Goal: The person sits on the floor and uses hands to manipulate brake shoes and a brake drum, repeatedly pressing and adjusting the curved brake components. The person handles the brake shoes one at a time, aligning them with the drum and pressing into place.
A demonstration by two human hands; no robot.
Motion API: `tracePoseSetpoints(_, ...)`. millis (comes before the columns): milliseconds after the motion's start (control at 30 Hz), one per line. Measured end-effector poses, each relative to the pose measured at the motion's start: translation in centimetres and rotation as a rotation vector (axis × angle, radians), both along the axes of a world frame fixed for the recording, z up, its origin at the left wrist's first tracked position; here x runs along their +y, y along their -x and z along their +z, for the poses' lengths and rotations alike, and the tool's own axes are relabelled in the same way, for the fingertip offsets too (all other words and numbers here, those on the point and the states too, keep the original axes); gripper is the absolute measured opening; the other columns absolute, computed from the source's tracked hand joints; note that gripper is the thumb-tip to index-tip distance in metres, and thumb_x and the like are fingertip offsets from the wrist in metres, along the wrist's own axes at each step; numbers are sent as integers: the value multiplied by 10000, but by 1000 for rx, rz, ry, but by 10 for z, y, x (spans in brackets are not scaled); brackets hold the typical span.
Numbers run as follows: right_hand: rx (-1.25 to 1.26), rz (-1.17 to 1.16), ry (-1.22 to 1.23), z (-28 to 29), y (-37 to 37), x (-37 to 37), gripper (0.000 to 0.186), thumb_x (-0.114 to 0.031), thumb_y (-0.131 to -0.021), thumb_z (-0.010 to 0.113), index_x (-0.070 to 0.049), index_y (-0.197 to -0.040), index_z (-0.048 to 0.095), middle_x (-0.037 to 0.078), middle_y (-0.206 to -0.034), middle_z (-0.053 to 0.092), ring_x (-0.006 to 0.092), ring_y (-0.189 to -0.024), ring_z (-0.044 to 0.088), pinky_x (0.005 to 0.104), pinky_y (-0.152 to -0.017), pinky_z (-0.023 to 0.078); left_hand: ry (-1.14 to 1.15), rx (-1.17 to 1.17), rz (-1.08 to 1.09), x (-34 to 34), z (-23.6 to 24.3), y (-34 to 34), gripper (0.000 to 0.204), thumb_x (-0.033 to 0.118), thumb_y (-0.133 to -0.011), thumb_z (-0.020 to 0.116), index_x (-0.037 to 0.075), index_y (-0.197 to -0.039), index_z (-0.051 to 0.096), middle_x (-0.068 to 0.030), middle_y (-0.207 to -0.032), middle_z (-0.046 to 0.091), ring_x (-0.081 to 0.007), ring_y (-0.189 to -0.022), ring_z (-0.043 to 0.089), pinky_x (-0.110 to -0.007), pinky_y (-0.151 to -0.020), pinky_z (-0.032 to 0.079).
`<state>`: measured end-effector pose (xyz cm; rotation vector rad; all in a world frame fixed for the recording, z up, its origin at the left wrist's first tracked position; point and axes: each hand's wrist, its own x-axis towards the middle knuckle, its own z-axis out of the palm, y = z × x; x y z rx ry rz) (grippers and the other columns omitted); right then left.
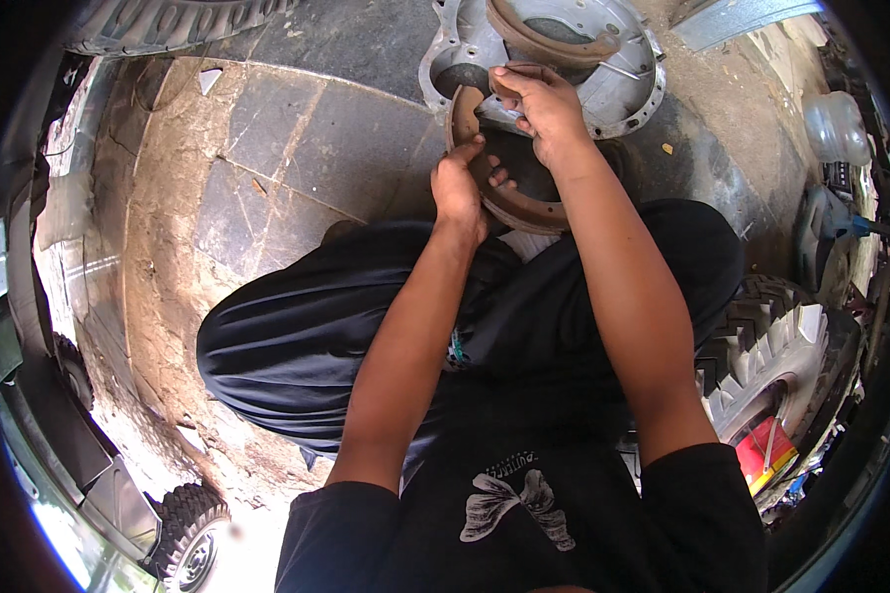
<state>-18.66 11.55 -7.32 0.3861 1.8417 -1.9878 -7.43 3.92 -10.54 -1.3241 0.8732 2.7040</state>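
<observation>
My left hand (459, 188) is wrapped round a curved brown brake shoe (521, 210), with the thumb on its outer side and the fingertips showing inside the curve. Its upper end points away from me, and its lower end lies over my crossed legs. Just beyond that upper end, my right hand (547, 111) pinches a small flat brown piece (526, 71) between thumb and fingers. What this piece is I cannot make out. A second brake shoe (536, 42) rests on a grey cast-metal housing (635, 99) on the floor ahead.
Dark floor tiles (297, 119) and bare concrete surround me. A tyre (168, 28) lies at the far left, and a treaded wheel (771, 356) stands close by my right side. Farther right are a clear plastic bottle (837, 128) and a red-and-yellow box (764, 453).
</observation>
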Motion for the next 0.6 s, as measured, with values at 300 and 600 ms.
tracePoseSetpoints(300, 108, 95, 85, -20, 4, 0, 275, -144, -851, 830, 0, -1033, 683, 71, -934, 740, 137, -793, 699, 270, -681, 519, 18, 32, -19, 2, 3, 0, 300, 240, -949, 607, 73, -1198, 594, -115, -991, 548, -232, -767, 561, -418, -683, 535)
tracePoseSetpoints(600, 121, 258, 83, -6, -2, 5, 336, -141, -811, 861, 32, -1048, 697, 86, -943, 725, 154, -794, 668, 271, -771, 556, 18, -4, -31, 2, 12, 1, 259, 225, -970, 553, 104, -1198, 535, -63, -891, 554, -190, -701, 542, -387, -695, 522)
